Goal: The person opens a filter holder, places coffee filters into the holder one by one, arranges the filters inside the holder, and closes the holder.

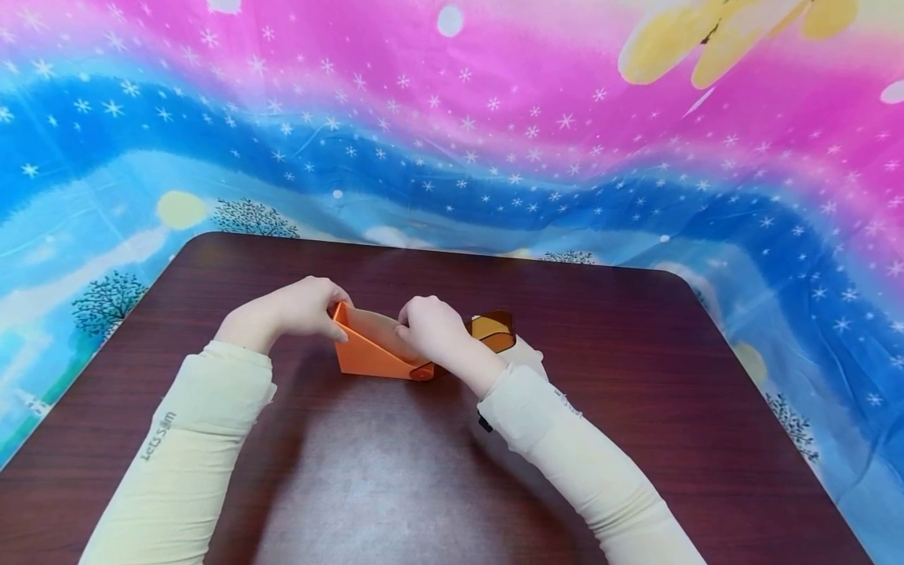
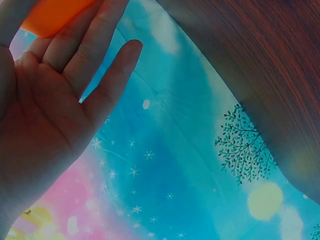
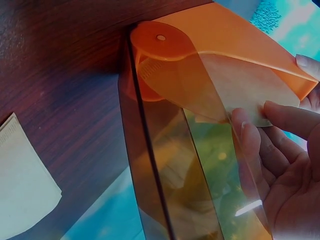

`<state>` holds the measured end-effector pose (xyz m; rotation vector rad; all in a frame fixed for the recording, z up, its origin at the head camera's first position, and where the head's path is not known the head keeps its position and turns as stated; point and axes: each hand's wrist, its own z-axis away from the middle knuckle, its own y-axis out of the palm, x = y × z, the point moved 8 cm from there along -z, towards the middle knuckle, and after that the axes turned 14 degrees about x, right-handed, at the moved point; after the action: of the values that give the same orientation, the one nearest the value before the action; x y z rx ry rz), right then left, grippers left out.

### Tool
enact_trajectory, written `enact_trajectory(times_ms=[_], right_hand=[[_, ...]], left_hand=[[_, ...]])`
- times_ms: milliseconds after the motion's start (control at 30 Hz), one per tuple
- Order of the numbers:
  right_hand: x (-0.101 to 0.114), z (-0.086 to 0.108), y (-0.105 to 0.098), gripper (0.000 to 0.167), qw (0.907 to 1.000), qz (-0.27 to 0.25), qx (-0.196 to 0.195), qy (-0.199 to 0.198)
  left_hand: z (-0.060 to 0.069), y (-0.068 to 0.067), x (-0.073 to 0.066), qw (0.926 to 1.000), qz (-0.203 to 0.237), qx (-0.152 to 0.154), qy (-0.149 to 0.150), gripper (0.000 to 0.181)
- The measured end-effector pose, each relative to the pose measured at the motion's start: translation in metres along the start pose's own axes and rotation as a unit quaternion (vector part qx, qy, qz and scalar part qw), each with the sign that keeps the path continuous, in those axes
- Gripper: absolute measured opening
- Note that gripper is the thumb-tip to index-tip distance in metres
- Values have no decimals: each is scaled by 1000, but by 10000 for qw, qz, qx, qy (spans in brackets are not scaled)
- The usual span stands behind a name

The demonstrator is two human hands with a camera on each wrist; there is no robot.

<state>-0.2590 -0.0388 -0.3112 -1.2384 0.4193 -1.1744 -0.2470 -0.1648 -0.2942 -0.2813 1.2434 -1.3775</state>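
Left hand [image 1: 300, 311]: pinching the tall end of the wedge-shaped orange plastic box [image 1: 370, 353].
Right hand [image 1: 434, 329]: pinching the cream paper sheet [image 1: 376, 326] between thumb and finger.
Sheet: standing inside the box, between both grips.
Clear amber plastic lid [image 1: 497, 330]: standing open, right of the right grip.
Folded cream paper stack [image 3: 27, 185]: lying beyond the lid.

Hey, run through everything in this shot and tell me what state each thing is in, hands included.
Orange box: open, left end gripped.
Amber lid: swung open, joined to the box.
Paper in the box: partly inside, edge pinched.
Loose paper: lying on the table, outside the box.
Left hand: gripping the box.
Right hand: pinching the paper.
Patterned cloth: hanging, rippled.
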Motion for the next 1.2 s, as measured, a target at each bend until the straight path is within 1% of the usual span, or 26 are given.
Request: enact_trajectory(times_ms=[167, 367, 567, 733, 933, 1000, 1067, 1133, 1200], right_hand=[[0, -2, 2, 17, 10000, 10, 19, 7], [1, -5, 4, 19, 10000, 35, 50, 0], [4, -4, 6, 24, 9999, 38, 91, -50], [4, -6, 8, 22, 9999, 88, 95, -18], [2, -6, 7, 16, 9995, 274, 41, 136], [1, -3, 3, 18, 9992, 361, -57, 177], [0, 4, -7, 21, 9988, 400, -223, 174], [-2, 14, -22, 24, 9980, 390, -477, 118], [-6, 26, -43, 24, 9960, 334, -823, 76]], left_hand=[[-1, 1, 2, 10000, 73, -4, 7, 30], [0, 0, 4, 9999, 154, -31, -64, 29], [0, 1, 2, 9999, 110, -12, -34, 29], [1, 1, 1, 9999, 153, 5, -45, 29], [0, 1, 1, 9999, 129, 51, -41, 29], [0, 2, 1, 9999, 95, 47, -41, 29], [0, 2, 1, 10000, 63, 52, -24, 29], [0, 1, 1, 10000, 31, 53, -17, 29], [1, 1, 1, 10000, 3, 59, -13, 29]])
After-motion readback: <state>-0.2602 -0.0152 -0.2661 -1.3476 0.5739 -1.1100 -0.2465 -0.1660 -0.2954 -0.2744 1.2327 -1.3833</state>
